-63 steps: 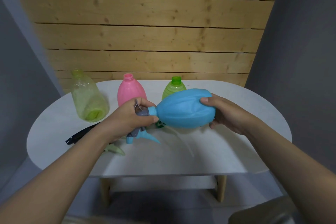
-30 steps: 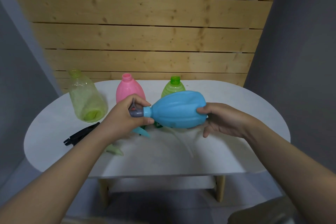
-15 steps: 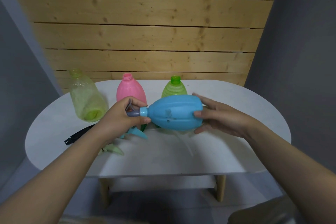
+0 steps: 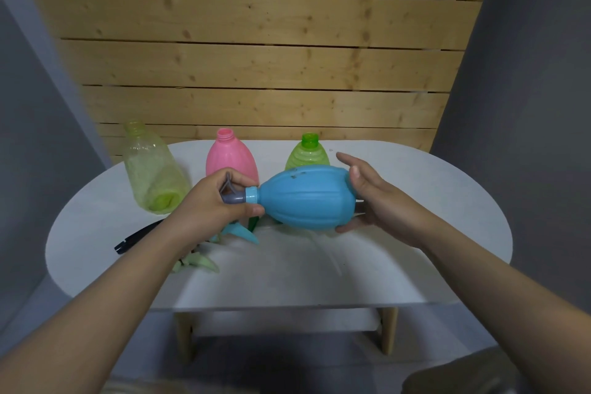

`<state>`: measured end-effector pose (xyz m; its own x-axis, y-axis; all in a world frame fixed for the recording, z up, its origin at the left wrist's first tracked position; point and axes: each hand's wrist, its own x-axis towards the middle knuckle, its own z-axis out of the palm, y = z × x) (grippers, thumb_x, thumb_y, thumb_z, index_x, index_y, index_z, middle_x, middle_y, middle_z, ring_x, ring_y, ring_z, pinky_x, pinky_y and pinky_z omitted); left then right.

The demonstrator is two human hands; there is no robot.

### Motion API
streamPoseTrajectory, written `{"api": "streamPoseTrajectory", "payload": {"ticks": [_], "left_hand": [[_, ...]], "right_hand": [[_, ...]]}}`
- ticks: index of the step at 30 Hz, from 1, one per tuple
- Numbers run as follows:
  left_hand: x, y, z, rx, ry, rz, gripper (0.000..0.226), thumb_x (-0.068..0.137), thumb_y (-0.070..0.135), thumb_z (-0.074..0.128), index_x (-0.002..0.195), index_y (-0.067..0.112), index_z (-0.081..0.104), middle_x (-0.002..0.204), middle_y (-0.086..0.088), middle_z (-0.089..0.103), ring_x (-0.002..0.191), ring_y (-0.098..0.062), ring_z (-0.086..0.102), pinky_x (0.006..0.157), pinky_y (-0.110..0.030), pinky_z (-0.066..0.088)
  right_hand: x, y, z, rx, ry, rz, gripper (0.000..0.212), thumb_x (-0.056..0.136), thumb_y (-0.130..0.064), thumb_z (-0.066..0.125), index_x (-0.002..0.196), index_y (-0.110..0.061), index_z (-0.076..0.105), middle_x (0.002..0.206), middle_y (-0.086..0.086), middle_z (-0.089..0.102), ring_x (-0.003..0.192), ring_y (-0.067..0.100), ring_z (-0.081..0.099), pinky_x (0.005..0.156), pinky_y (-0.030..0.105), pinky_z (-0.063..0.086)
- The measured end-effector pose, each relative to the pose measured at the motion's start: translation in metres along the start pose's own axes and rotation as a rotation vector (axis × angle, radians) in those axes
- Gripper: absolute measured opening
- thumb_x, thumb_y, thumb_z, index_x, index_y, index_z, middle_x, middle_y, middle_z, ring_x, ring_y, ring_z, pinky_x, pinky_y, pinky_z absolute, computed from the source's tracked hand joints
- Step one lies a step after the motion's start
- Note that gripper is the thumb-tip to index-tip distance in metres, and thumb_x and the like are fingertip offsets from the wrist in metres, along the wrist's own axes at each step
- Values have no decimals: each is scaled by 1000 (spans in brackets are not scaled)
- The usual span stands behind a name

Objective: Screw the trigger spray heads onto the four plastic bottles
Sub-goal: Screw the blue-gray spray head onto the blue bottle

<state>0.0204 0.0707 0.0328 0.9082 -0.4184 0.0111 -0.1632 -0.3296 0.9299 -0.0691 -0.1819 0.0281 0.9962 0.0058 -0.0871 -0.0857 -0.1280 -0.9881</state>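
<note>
I hold a blue bottle on its side above the white table. My left hand grips the grey collar of a spray head at the bottle's neck, and its blue trigger hangs below my fingers. My right hand cups the bottle's base with fairly straight fingers, thumb underneath. Behind stand a pink bottle, a green bottle and a clear yellowish bottle, all with bare necks.
A black spray head and a pale green one lie on the table under my left forearm. A dark green part shows under the blue bottle. A wooden slat wall stands behind the table.
The blue bottle has turned about its axis while my left hand kept hold of the collar. My right hand has loosened from a grip on the base to straighter fingers.
</note>
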Motion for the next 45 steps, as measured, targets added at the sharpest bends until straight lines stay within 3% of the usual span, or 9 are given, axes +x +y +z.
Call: {"api": "streamPoseTrajectory", "payload": {"ticks": [4,8,14,18,24,31,39,42,45], "left_hand": [[0,0,-2,-30,8,-4,32,66,5,79,90,16,61,88,-3,69,67,-6,64,62,-21,53],[-3,3,-1,-6,-25,58,33,64,2,80,86,21,62,85,4,70,72,-3,65,63,-18,54],[-2,3,2,-5,-23,5,31,65,4,79,87,19,63,87,-3,70,67,-6,65,63,-22,54],[-1,3,2,-22,-15,-4,30,66,4,79,86,20,63,86,-1,69,64,-3,63,59,-20,52],[-3,6,3,10,-56,32,33,65,3,79,89,19,63,92,-4,70,71,-5,65,66,-22,54],[-2,5,4,-21,-39,-43,30,67,6,79,90,16,62,96,-19,69,74,-24,62,71,-42,50],[-3,4,2,-12,-51,6,32,65,3,79,88,17,63,89,-7,71,69,-13,65,64,-26,55],[-1,3,3,-29,-27,-33,30,66,6,79,89,18,63,93,-13,70,73,-21,63,70,-40,52],[-1,3,3,-33,-35,-28,31,66,8,79,89,19,63,89,-10,70,68,-17,62,63,-34,49]], "right_hand": [[-2,-6,-7,0,-57,-18,70,70,-33,71,134,-38,42,109,4,70,97,23,70,74,32,58],[-2,-7,-3,-138,2,53,68,68,-68,52,120,-25,57,88,18,73,73,30,72,53,30,55],[0,-2,-5,41,-122,133,54,79,-56,51,121,-23,61,114,3,70,100,26,68,75,38,57],[-3,-7,-9,-35,-127,100,61,76,-46,61,130,-20,51,109,1,70,92,19,70,63,28,57],[-3,-5,-3,-185,-45,152,65,84,-71,24,115,-26,60,84,11,76,75,29,73,57,31,57],[-3,-6,-10,66,-141,110,34,86,-24,58,119,-19,60,111,4,70,97,19,68,70,33,58],[-5,-7,-5,-167,32,72,58,81,-67,36,120,-28,57,100,8,72,78,24,73,61,33,59],[-5,-8,-10,-45,-90,97,57,82,-61,50,127,-26,55,109,6,71,86,29,71,62,29,56],[-4,-8,-14,-41,-124,96,39,83,-34,63,121,-26,57,105,0,73,82,22,71,57,25,55]]}}
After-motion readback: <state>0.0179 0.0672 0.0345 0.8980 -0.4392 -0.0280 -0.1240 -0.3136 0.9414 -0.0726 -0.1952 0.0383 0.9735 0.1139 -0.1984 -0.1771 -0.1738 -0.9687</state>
